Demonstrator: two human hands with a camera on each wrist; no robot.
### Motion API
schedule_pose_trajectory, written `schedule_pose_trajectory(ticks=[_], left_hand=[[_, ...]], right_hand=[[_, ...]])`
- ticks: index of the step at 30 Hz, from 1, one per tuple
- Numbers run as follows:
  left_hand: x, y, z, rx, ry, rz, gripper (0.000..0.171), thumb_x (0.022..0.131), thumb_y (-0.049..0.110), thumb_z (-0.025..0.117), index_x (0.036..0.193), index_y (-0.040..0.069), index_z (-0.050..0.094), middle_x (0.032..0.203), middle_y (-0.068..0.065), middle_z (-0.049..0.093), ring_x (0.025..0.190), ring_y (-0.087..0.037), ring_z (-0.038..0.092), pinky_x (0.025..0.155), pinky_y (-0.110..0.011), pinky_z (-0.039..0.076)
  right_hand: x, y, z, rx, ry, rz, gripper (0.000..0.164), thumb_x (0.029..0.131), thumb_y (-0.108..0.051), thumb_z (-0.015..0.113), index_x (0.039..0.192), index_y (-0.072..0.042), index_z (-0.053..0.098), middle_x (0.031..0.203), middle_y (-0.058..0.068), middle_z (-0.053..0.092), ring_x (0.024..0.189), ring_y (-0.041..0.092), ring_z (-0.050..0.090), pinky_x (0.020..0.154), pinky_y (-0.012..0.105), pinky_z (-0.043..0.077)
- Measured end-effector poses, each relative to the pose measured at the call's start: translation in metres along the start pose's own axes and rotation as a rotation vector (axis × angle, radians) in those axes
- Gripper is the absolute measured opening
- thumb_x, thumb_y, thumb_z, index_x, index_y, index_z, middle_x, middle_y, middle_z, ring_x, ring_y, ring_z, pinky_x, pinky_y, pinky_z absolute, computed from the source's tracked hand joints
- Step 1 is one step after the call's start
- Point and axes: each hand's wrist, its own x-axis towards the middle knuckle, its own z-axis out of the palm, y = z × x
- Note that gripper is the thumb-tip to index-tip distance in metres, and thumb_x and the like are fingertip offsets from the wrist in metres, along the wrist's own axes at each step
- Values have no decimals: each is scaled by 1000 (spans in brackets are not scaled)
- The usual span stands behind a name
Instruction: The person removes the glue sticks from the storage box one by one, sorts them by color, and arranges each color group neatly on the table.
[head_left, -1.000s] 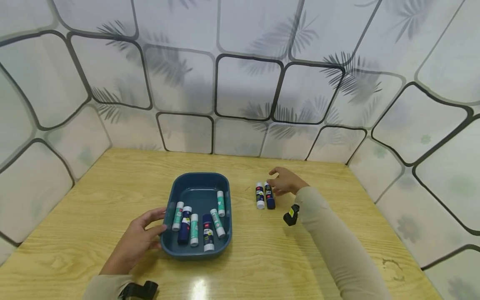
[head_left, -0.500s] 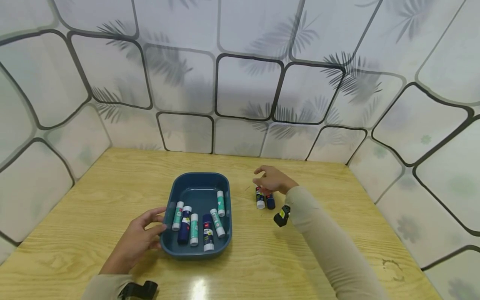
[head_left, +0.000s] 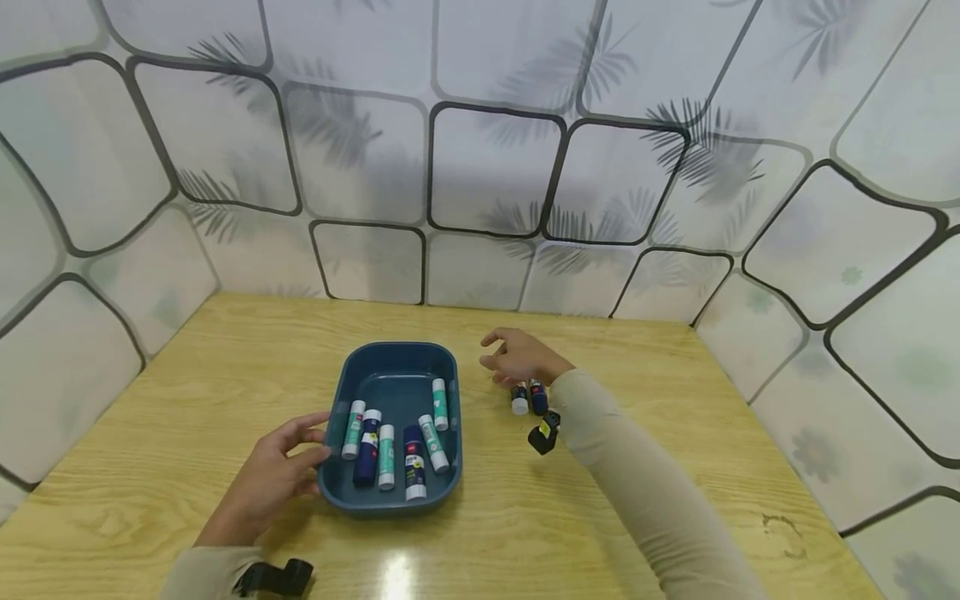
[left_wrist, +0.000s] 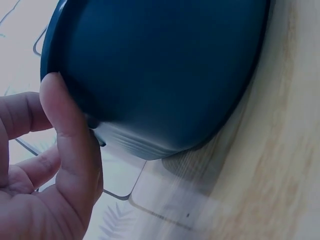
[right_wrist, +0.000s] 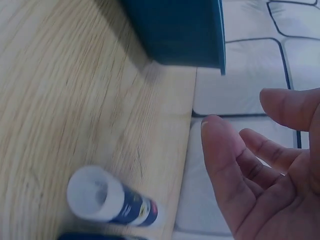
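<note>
My left hand (head_left: pixel 275 469) is at the left side of a dark blue plastic bin (head_left: pixel 397 508); its thumb touches the rim in the left wrist view, and the other fingertips are partly hidden. Inside the bin lie several glue sticks, some green and white like one glue stick (head_left: pixel 386 457), others navy like another (head_left: pixel 415 462). My right hand (head_left: pixel 517 354) hovers over the wood, right of the bin, fingers loosely bent and holding nothing. Just below it lie a navy glue stick with a white end (head_left: pixel 519 400) and a navy one (head_left: pixel 538 398), both partly covered by the hand.
The wooden table (head_left: pixel 480 533) carries everything. Pale patterned sheeting (head_left: pixel 495 183) with dark outlines and leaf prints walls in the back and both sides. Each wrist wears a small black camera, such as the right wrist camera (head_left: pixel 544 432).
My right hand has moved left, from beside the two loose glue sticks to above and past their far ends. The left hand, bin and glue sticks stay put; the head view shifts slightly.
</note>
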Motion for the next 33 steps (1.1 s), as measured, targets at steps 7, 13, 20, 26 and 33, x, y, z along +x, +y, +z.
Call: schedule_pose_trajectory(ticks=[7, 13, 20, 26, 33], left_hand=[[0, -1, 0, -6, 33, -26, 52, 95, 1, 54, 145, 5, 41, 122, -18, 45, 82, -19, 58, 58, -32, 53], [-1, -2, 1, 3, 39, -45, 51, 96, 3, 54, 145, 6, 41, 125, -18, 44, 82, -19, 58, 59, -33, 54], [0, -1, 0, -1, 31, -59, 51, 96, 2, 54, 145, 6, 40, 126, -18, 44, 84, -21, 57, 60, -33, 54], [0, -1, 0, 1, 26, -58, 51, 96, 2, 53, 146, 6, 40, 127, -19, 43, 85, -22, 57, 61, -34, 54], [4, -1, 1, 0, 21, -38, 52, 95, 2, 54, 145, 5, 41, 125, -18, 44, 87, -21, 57, 61, -34, 54]], right_hand=[[7, -11, 13, 32, -16, -17, 38, 99, -21, 55, 135, -9, 48, 121, 24, 56, 91, 32, 64, 71, 36, 56], [12, -18, 22, 31, -9, -45, 36, 101, -21, 51, 135, -9, 49, 115, 20, 60, 83, 25, 65, 70, 35, 57], [13, -29, 29, 70, -49, -52, 39, 101, -27, 51, 135, -8, 48, 108, 17, 61, 87, 29, 65, 74, 40, 56], [14, -39, 38, 106, -106, -52, 40, 102, -27, 50, 136, -7, 47, 114, 19, 60, 92, 31, 65, 73, 37, 56], [17, -49, 49, 136, -169, -39, 40, 103, -26, 49, 136, -5, 47, 119, 23, 58, 96, 35, 64, 73, 37, 56]])
